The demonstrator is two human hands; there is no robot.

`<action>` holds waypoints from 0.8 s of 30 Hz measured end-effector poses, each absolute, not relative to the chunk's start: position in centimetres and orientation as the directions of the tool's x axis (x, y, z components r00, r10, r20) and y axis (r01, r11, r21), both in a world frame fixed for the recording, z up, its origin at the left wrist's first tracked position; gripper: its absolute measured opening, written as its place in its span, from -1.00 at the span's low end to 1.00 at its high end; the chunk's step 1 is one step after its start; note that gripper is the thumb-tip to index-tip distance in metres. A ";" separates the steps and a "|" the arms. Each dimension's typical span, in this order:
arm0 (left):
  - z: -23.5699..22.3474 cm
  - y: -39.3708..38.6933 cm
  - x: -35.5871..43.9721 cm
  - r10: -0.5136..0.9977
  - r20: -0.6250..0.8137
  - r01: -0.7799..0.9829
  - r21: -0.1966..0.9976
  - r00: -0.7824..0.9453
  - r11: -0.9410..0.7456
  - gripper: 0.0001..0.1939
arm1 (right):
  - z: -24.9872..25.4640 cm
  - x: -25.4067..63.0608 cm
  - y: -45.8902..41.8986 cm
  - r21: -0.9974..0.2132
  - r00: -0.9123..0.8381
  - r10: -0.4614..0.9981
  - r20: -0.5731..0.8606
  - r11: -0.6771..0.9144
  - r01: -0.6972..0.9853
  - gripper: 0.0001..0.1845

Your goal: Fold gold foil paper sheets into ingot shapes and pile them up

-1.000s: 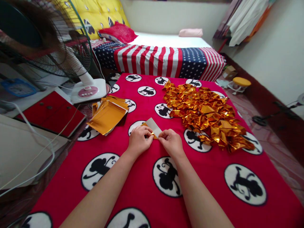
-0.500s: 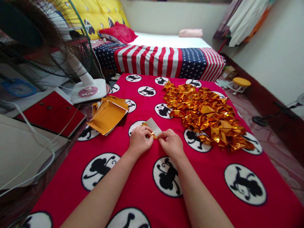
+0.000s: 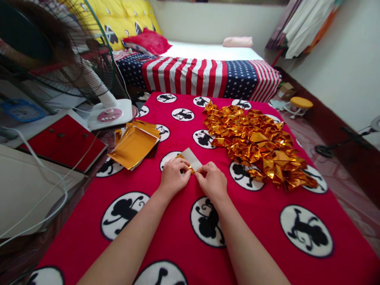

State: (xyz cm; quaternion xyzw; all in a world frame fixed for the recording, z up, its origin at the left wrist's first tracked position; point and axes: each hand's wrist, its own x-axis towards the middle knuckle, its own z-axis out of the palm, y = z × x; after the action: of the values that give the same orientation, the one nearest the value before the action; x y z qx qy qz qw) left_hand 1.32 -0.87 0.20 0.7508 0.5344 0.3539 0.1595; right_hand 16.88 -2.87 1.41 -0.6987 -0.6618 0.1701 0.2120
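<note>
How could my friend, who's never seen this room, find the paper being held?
Find the red cloth with white circles. Near its middle, the left hand and right hand hold one paper. Unlike the flat gold stack and the pile of folded gold pieces, it shows mostly a plain greyish face.

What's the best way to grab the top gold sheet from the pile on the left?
Probably pinch the top gold sheet by its near edge, coming from the person's side with the left hand: it's thin, lies uppermost, and that edge faces the person uncovered.
</note>
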 end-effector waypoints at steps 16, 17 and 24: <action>-0.3 -0.7 1.3 0.921 0.361 0.662 0.656 0.148 -0.363 -0.87 | 2.3 16.1 -3.0 -0.453 0.117 0.993 -0.007 -0.108 0.885 -0.84; -0.3 -0.7 1.3 0.919 0.365 0.663 0.653 0.147 -0.366 -0.87 | 2.4 16.0 -3.0 -0.449 0.120 0.993 -0.006 -0.110 0.887 -0.84; -0.4 -0.6 1.3 0.921 0.359 0.669 0.649 0.149 -0.361 -0.88 | 2.4 15.9 -3.1 -0.442 0.128 0.992 -0.013 -0.120 0.889 -0.83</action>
State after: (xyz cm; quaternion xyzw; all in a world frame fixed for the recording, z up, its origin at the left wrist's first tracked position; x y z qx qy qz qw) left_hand 1.34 -0.65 -0.40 0.7383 0.5385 0.3682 0.1711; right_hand 15.88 -3.12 2.40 -0.7322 -0.6422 0.1544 0.1661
